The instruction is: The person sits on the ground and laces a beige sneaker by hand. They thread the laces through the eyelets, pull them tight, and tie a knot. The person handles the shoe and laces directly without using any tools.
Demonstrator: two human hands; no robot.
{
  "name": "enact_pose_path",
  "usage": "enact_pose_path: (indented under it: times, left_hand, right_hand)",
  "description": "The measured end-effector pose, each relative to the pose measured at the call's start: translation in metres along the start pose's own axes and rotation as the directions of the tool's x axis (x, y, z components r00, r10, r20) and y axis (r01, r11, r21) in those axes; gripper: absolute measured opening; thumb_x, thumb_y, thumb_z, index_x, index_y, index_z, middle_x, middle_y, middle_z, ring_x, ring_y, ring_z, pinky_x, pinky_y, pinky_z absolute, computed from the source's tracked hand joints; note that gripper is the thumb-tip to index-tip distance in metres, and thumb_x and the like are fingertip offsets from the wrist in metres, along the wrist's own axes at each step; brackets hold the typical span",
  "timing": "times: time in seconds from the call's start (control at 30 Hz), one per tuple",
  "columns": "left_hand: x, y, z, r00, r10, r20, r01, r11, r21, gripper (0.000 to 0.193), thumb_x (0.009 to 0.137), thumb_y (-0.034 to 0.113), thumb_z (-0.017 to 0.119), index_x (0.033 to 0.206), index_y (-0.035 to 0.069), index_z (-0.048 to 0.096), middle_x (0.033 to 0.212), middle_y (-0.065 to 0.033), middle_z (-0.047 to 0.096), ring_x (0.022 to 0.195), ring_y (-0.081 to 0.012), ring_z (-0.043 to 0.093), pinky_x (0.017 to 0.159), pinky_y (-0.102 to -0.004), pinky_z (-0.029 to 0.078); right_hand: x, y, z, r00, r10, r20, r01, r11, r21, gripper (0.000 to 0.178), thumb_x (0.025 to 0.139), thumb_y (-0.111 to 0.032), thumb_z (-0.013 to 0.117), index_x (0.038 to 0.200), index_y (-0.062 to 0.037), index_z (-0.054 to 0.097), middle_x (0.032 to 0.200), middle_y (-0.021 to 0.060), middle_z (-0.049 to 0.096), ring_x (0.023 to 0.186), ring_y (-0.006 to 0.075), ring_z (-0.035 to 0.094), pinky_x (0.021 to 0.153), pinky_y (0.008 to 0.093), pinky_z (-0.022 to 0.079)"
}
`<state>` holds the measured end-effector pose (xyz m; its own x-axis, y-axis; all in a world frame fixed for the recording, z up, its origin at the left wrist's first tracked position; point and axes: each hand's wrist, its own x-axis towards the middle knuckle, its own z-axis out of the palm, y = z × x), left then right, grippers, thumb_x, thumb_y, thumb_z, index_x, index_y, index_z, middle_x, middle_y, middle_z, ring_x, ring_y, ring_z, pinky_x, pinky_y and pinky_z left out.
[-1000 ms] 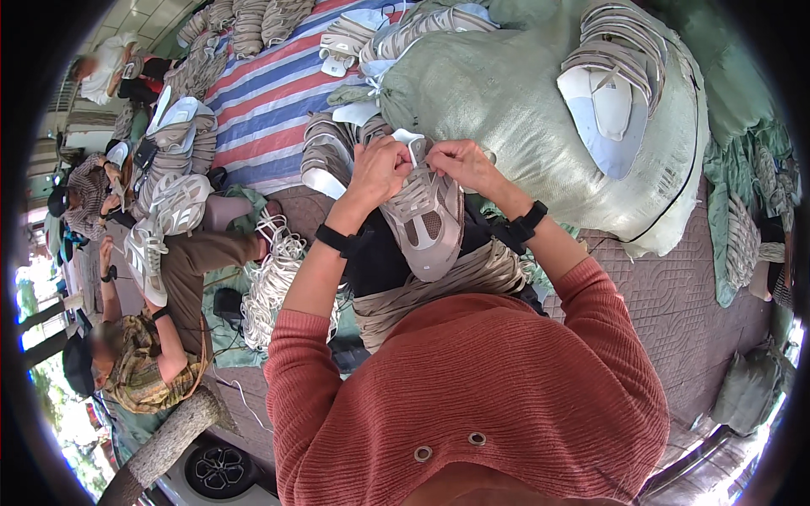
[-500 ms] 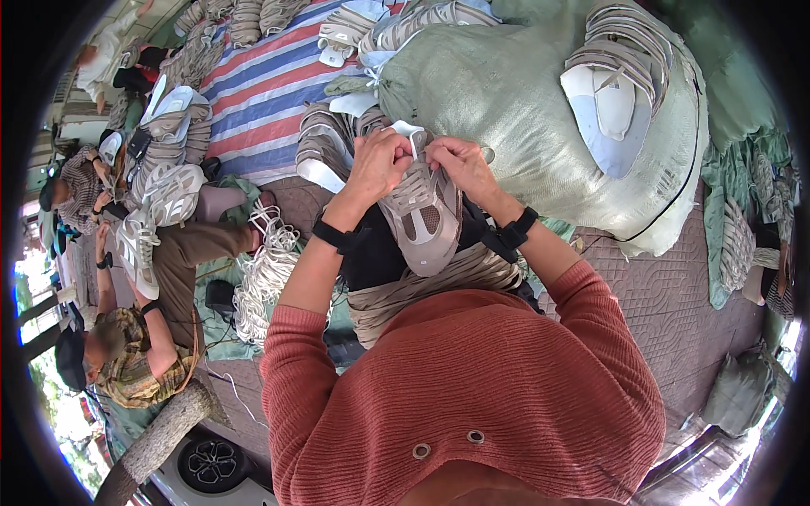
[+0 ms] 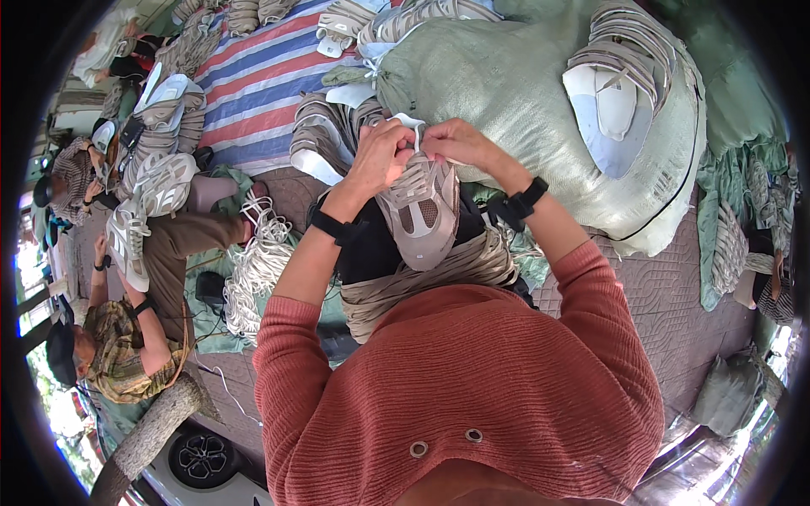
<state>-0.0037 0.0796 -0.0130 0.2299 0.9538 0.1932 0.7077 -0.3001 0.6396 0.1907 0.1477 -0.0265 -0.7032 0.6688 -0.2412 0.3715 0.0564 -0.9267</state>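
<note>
Where both hands meet at the top of the shoe [image 3: 419, 229], the work in hand appears to lie at the upper eyelets, just below the white tongue [image 3: 408, 123]. The shoe rests over the lap, toe pointing toward the wearer, between the two forearms; laces [image 3: 411, 187] cross its front in rows. Good practice at this step probably calls for one hand to steady the eyelet edge while the other works with the fingertips, keeping each strand flat and untwisted and the tongue centred. Even tension on the two sides would likely keep the front from puckering. The left hand [image 3: 384, 155] is nearly closed, its fingers curled and drawn together with the thumb on the shoe's upper left edge. The right hand [image 3: 461, 143], palm down, is likewise closed, thumb and forefinger pinched together on the upper right edge, beside the tongue. Whether a lace end lies within either pinch cannot be told at this scale. Brown cords [image 3: 430, 291] lie across the lap below the toe; a pile of white laces [image 3: 257, 274] lies to the left, and a pale sack [image 3: 506, 93] stands beyond the right hand.
</note>
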Motion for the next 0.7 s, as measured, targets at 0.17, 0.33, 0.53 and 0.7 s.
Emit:
enact_pose_path:
  times: [0.17,0.33,0.53,0.7]
  left_hand:
    - [0.003,-0.011,0.000,0.999,-0.015,0.048,0.018,0.999,-0.052,0.018,0.072,0.004,0.072,0.087,0.000,0.064,0.075,-0.0085,0.055,0.065,-0.0241,0.055,0.060,-0.0364,0.043]
    - [0.006,-0.006,-0.025,0.972,0.233,-0.017,-0.225,0.956,0.189,0.007,0.075,0.004,0.067,0.081,0.005,0.064,0.077,-0.0098,0.058,0.067,-0.0292,0.056,0.064,-0.0403,0.043]
    - [-0.045,-0.110,-0.207,0.820,0.109,-0.563,0.250,0.815,0.522,0.009,0.077,0.016,0.066,0.078,0.008,0.061,0.073,-0.0113,0.062,0.066,-0.0324,0.062,0.060,-0.0423,0.049]
    - [-0.098,-0.126,-0.267,0.719,-0.155,-0.677,0.493,0.800,0.341,0.016,0.082,0.020,0.066,0.083,0.004,0.065,0.072,-0.0093,0.061,0.065,-0.0207,0.059,0.064,-0.0360,0.048]
  right_hand:
    - [0.001,-0.018,-0.022,0.976,-0.219,-0.002,0.211,0.943,-0.258,0.033,0.086,-0.033,0.064,0.114,-0.0168,0.065,0.110,0.0095,0.064,0.090,0.0260,0.061,0.085,0.0371,0.048]
    - [0.011,-0.002,-0.027,0.954,-0.237,0.183,0.280,0.922,-0.268,0.040,0.093,-0.038,0.056,0.126,-0.0160,0.058,0.114,0.0108,0.064,0.099,0.0266,0.061,0.091,0.0381,0.046]
    - [0.005,-0.017,-0.027,0.953,-0.151,0.262,0.214,0.948,-0.233,0.035,0.100,-0.038,0.043,0.125,-0.0188,0.059,0.118,0.0012,0.063,0.099,0.0240,0.047,0.101,0.0364,0.035]
    - [0.010,-0.014,-0.022,0.950,-0.209,0.232,0.272,0.919,-0.285,0.036,0.100,-0.041,0.043,0.122,-0.0186,0.061,0.117,0.0001,0.064,0.096,0.0229,0.047,0.098,0.0369,0.035]
